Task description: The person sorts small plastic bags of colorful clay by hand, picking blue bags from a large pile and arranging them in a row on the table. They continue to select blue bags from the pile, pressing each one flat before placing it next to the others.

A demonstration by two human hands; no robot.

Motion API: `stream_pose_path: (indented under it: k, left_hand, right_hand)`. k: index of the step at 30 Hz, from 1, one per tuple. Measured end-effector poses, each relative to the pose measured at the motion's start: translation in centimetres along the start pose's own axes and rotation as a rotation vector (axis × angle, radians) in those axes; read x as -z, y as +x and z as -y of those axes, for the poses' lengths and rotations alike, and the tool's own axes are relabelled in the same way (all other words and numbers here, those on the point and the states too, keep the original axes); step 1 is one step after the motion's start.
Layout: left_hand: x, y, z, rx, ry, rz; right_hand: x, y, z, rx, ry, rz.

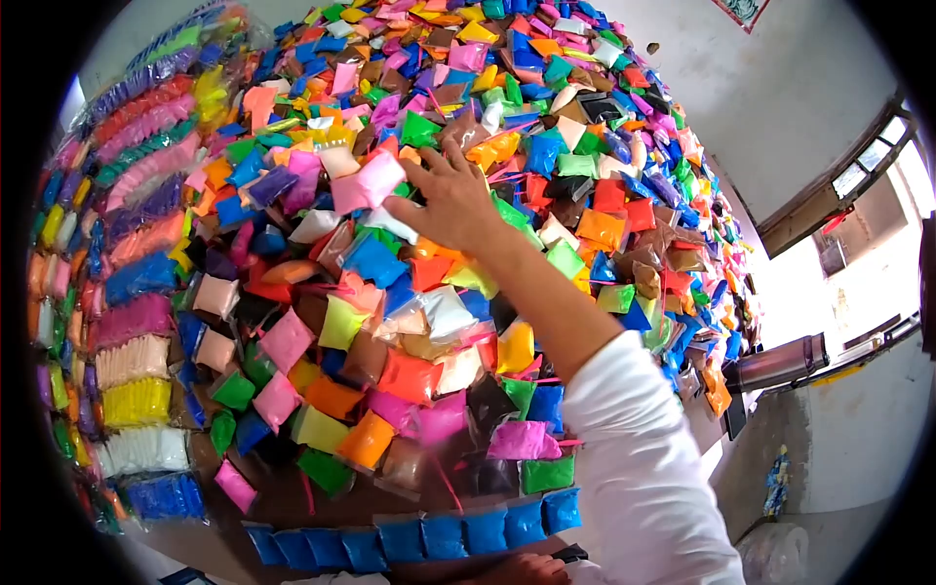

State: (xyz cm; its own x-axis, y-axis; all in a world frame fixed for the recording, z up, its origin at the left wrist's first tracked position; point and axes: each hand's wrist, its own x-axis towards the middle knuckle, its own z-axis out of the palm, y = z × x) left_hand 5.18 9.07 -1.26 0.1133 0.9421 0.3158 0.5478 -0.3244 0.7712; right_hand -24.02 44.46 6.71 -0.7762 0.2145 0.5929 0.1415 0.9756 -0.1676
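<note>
My right hand (450, 200) reaches over a large heap of small coloured packets (487, 146). Its thumb and index finger are at the right edge of a light pink packet (370, 182), gripping it, while the other fingers spread over brown and green packets. Beside the pink one lies a pale peach packet (338, 161). At the bottom edge of the view, my left hand (531, 569) shows only in part, its fingers hidden. Just above it runs a row of joined blue packets (444, 535) along the near side of the brown table (361, 502).
On the left stand sorted rows of packets by colour, among them yellow (136, 402), white (146, 450) and blue (166, 497) ones. A grey metal cylinder (778, 364) sticks out at the right, below an open window (873, 156).
</note>
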Motion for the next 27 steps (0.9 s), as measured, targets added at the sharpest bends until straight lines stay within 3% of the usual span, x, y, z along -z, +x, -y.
stream_pose_path:
  k: [4,6,7,9,10,12,13,14,15,17,19,20,22,23,25,27]
  left_hand:
    - [-0.2,-0.2,0.3,-0.021,-0.033,-0.084]
    - [0.9,-0.2,0.2,-0.116,0.097,0.170]
    - [1.4,0.2,0.0,-0.114,0.093,0.165]
    - [2.9,1.0,-0.5,-0.087,0.038,0.146]
    - [2.8,1.0,-0.1,-0.072,0.026,0.147]
    - [1.4,0.5,1.2,-0.128,-0.115,0.241]
    - [2.7,1.1,1.1,-0.166,-0.154,0.187]
    - [3.0,1.2,1.0,-0.185,-0.060,0.258]
    - [1.7,0.5,1.1,-0.164,-0.039,0.243]
    - [2.3,0.8,1.0,-0.168,-0.015,0.243]
    - [2.8,1.0,0.9,-0.178,-0.077,0.174]
    - [2.5,0.8,0.9,-0.178,-0.079,0.170]
    - [2.0,0.7,1.2,-0.167,-0.078,0.149]
    - [2.0,0.7,1.2,-0.173,-0.064,0.141]
    - [2.0,0.6,1.1,-0.208,-0.024,0.162]
    - [2.6,0.8,1.0,-0.209,-0.003,0.192]
  right_hand:
    - [0.8,1.3,1.4,-0.108,-0.091,0.210]
    - [1.9,1.4,-0.5,-0.050,-0.122,0.284]
    - [2.6,1.4,-1.6,0.015,-0.151,0.354]
    - [3.7,0.5,-4.8,0.113,-0.153,0.272]
    - [4.8,0.2,-5.9,0.025,-0.179,0.336]
    - [4.6,-1.4,-11.6,0.228,-0.434,0.030]
    - [5.6,-2.9,-12.9,0.214,-0.434,0.184]
    - [6.0,-4.1,-14.3,0.232,-0.317,0.091]
    - [7.7,-4.8,-13.5,0.072,-0.278,0.221]
    - [9.1,-6.1,-14.5,0.334,-0.472,0.152]
    - [12.2,-6.3,-12.3,0.257,-0.256,0.265]
    - [12.4,-6.7,-12.8,0.260,-0.256,0.268]
    - [12.8,-7.8,-15.2,0.148,-0.485,0.075]
    - [13.6,-8.3,-15.9,0.160,-0.489,0.062]
    - [15.7,-9.2,-16.5,-0.017,-0.460,0.044]
    - [17.8,-8.6,-16.3,-0.178,-0.443,0.155]
